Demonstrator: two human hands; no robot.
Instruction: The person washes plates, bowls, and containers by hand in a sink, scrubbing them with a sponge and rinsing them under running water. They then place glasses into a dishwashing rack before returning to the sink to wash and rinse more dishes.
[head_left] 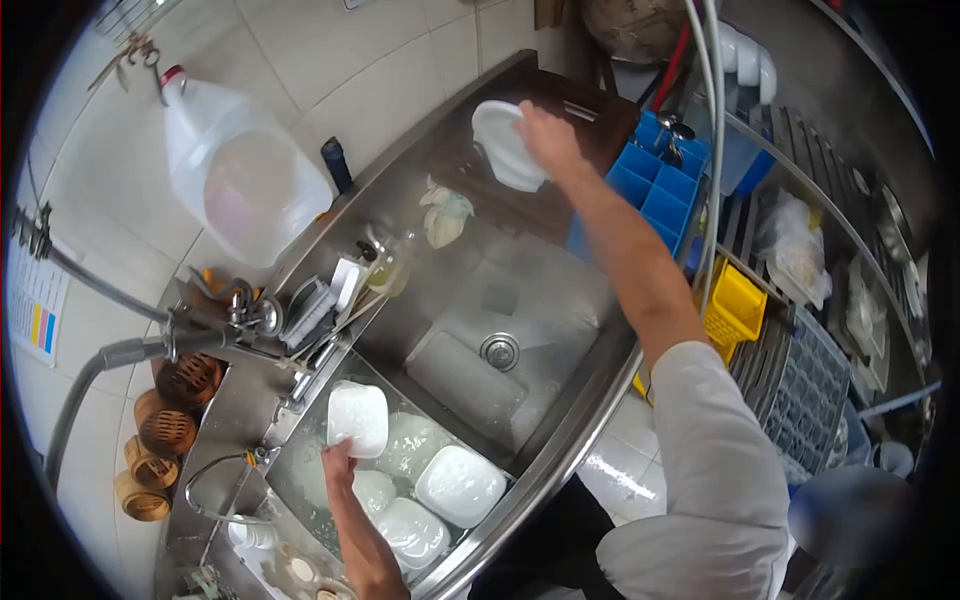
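Observation:
My left hand [340, 459] is closed on the near edge of a white square dish [358, 418], held over the water-filled left basin. More white dishes, among them one rounded-square dish [461, 486], lie in the cloudy water below it. My right arm reaches to the far end of the counter. There my right hand [547, 142] grips the edge of another white dish [508, 155], which overlaps the dark brown board [440, 135] in this view.
A second basin with a drain [500, 351] lies between my arms. A crumpled cloth [444, 213] rests on its far rim. At the right are a blue divided bin [655, 190], a yellow basket [735, 305] and metal shelves. A large plastic jug [240, 170] hangs at left, above a faucet hose [110, 352].

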